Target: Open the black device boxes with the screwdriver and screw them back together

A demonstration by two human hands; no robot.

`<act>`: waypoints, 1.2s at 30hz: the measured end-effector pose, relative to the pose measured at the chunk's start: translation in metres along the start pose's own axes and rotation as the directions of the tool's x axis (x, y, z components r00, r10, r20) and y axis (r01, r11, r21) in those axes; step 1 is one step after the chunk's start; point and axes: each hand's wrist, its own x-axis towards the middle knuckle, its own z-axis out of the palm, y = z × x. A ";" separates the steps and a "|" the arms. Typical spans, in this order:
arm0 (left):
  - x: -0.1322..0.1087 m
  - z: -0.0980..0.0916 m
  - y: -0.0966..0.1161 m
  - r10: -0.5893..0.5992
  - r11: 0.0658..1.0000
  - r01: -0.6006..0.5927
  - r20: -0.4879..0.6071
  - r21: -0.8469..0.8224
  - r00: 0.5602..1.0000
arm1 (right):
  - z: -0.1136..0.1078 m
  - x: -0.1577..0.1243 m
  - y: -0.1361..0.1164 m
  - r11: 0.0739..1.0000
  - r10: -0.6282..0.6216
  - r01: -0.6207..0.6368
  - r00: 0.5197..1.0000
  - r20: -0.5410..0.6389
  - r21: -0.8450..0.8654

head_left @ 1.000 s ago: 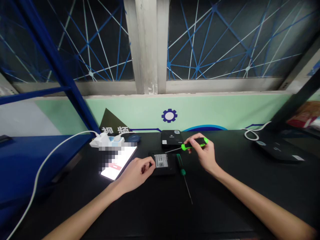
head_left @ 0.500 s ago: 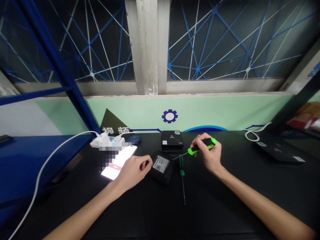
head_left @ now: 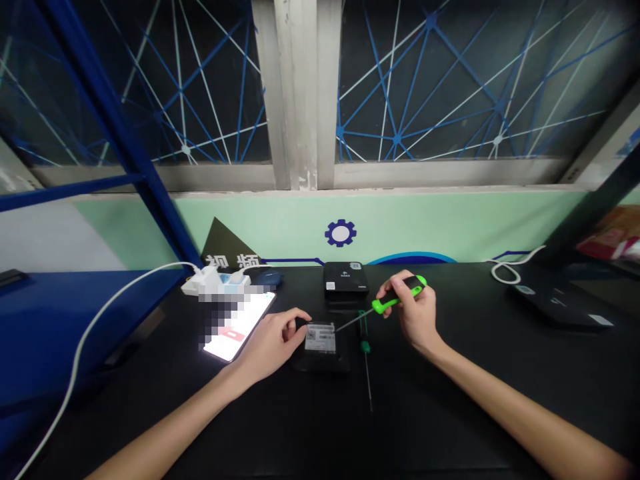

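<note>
The right hand (head_left: 416, 312) clamps a lime-black screwdriver (head_left: 383, 305); whether the left hand (head_left: 273, 340) pinches the labelled box (head_left: 321, 341), I cannot tell.

Black table (head_left: 320, 427): phone (head_left: 245, 328), labelled box (head_left: 321, 339), dark-green screwdriver (head_left: 365, 347), perhaps mouse (head_left: 271, 278).

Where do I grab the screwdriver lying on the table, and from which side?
Its handle, near the green collar, probably from the right: the thin shaft points toward you, and the box by the left hand lies close on the other side.
</note>
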 end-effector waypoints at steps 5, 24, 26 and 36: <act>-0.001 -0.002 0.005 -0.003 0.999 0.004 0.023 -0.032 1.000 | 0.001 -0.003 -0.003 0.990 -0.112 0.109 0.993 -0.036 -0.086; 0.004 0.000 -0.004 -0.014 0.973 0.027 0.056 -0.231 0.998 | 0.055 0.039 -0.016 0.937 -0.090 0.201 0.930 0.355 -0.287; 0.005 0.001 -0.004 -0.025 0.965 0.041 0.063 -0.258 0.998 | 0.056 0.040 -0.013 0.944 -0.085 0.197 0.921 0.381 -0.265; 0.020 -0.016 -0.009 -0.089 0.899 0.205 0.296 -0.388 0.951 | 0.054 0.036 -0.002 0.929 -0.050 0.232 0.850 0.524 -0.289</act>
